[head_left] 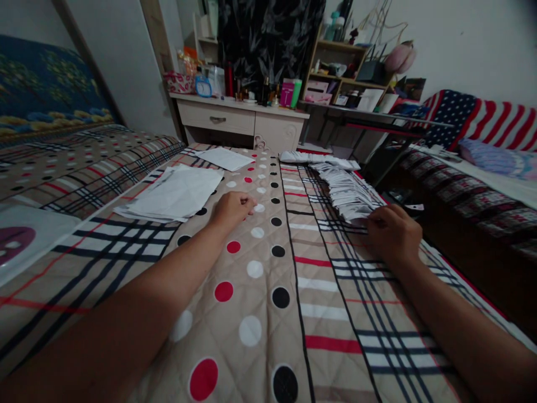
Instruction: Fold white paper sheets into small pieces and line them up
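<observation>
My left hand hovers over the dotted middle band of the bedspread, its fingers curled together with no object visible in them. Over to the right, my right hand has its fingers pinched at the near end of a long fanned row of white paper slips, gripping the edge of a slip there. A stack of flat white paper sheets lies just beyond and left of my left hand. Farther back are a smaller white sheet and a long white paper bundle at the far end of the row.
The patterned bedspread covers the surface under both hands. A white bag with a purple print rests at the left edge. Beyond stand a white dresser with bottles and a desk shelf. To the right is another bed with a striped, starred cloth.
</observation>
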Motion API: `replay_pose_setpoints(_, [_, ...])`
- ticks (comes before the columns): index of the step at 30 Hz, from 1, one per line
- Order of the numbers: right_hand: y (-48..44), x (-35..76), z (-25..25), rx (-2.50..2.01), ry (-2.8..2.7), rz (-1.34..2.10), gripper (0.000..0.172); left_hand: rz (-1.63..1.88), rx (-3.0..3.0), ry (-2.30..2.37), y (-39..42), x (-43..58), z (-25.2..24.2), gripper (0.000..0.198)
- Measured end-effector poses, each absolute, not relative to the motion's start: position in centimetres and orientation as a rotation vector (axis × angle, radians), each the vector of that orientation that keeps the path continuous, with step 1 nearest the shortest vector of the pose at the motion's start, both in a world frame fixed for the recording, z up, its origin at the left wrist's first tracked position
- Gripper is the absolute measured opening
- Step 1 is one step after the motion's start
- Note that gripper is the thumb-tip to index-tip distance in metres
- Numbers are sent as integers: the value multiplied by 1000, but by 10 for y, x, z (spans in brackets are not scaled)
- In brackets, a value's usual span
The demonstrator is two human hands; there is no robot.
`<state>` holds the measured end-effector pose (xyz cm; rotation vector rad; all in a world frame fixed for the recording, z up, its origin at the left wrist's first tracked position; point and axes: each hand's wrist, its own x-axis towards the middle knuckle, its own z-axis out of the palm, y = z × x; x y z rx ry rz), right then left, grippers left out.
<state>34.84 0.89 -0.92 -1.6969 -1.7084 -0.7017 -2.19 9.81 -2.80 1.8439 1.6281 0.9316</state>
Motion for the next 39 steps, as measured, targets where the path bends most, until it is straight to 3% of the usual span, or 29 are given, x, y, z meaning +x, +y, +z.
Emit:
replay_pose_setpoints(13, [8,331,-11,-1810,-1727,-843,16,931,1842,1618,96,-21,-24,30])
replay_pose_setpoints(22, [31,339,-14,-2005,-1890,-724,23,924,1846,1628,95,-20,-24,29])
replay_pose_setpoints(31, [10,306,-3,-1885,-1581,-704,34,955,1876,1570,96,-24,-25,27])
replay_pose_setpoints(35, [2,241,11,-1576,-1820,-410,18,967,1887,1564,99,-25,-28,27])
replay_pose_setpoints(39, [1,186,2,-1388,-2067,-160,17,1006,1796,1521,98,-21,-29,24])
